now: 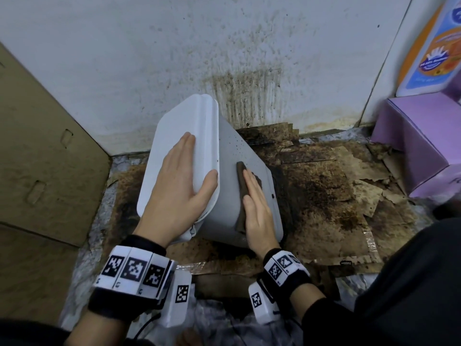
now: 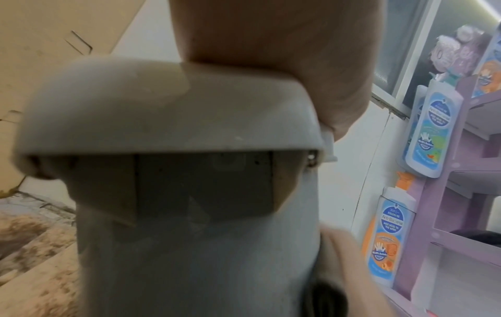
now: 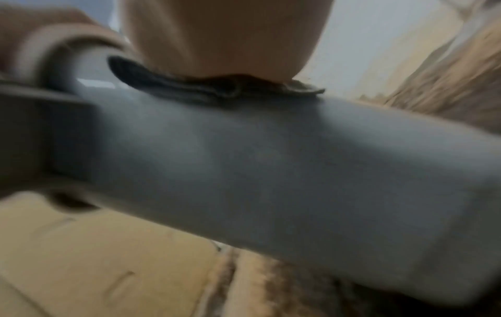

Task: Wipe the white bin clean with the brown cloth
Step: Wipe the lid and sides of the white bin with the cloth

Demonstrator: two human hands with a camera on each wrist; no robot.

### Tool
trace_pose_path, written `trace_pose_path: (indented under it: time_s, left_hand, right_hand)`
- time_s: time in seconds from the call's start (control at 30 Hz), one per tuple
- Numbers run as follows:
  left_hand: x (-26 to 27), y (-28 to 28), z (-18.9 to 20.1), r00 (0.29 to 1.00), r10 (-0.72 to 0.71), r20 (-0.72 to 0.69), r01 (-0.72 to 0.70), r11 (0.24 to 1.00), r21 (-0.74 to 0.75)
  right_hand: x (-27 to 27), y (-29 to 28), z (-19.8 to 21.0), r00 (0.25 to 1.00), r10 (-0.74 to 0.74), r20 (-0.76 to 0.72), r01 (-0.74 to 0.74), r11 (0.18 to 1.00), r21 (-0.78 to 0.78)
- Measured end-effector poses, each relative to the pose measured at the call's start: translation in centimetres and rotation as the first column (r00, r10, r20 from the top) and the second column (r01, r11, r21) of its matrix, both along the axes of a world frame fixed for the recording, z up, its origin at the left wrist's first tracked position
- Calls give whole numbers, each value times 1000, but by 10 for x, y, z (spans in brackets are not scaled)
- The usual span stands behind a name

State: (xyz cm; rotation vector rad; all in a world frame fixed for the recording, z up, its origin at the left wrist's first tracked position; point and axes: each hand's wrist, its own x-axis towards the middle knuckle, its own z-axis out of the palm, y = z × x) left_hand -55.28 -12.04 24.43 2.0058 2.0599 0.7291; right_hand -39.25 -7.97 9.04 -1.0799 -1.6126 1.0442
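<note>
The white bin [image 1: 234,146] is tipped over on the floor, its lid [image 1: 179,121] facing left and up. My left hand [image 1: 184,176] lies flat on the lid with straight fingers, the thumb reaching over the lid's right edge. My right hand [image 1: 257,206] presses the folded brown cloth [image 1: 241,181] flat against the bin's grey side, which shows small dark specks. In the left wrist view the lid [image 2: 162,107] sits under the left hand [image 2: 271,53]. The blurred right wrist view shows the cloth [image 3: 189,88] pinned between the right hand [image 3: 222,38] and the bin [image 3: 271,160].
A large cardboard box [image 1: 37,146] stands at the left. Stained, torn cardboard sheets [image 1: 324,183] cover the floor under the bin. The wall [image 1: 249,83] behind is splattered brown. A purple shelf [image 1: 411,136] with soap bottles [image 2: 428,133] is at the right.
</note>
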Motion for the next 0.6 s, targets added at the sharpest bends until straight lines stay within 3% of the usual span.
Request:
trace_pose_path:
  time_s: [0.17,0.27,0.6]
  left_hand:
    - [-2,-2,2,999,17,28,-17,1000,6]
    - [-2,-2,3,999,17,32,-17,1000,9]
    - [3,0,3,1000,9,10,-9,1000,2]
  right_hand:
    - [27,5,-52,990,-138,33,141,942,-304]
    - [35,6,-61,974,-225,-7,198,873,-446]
    - [36,12,-61,965,-259,38,240,819,-522]
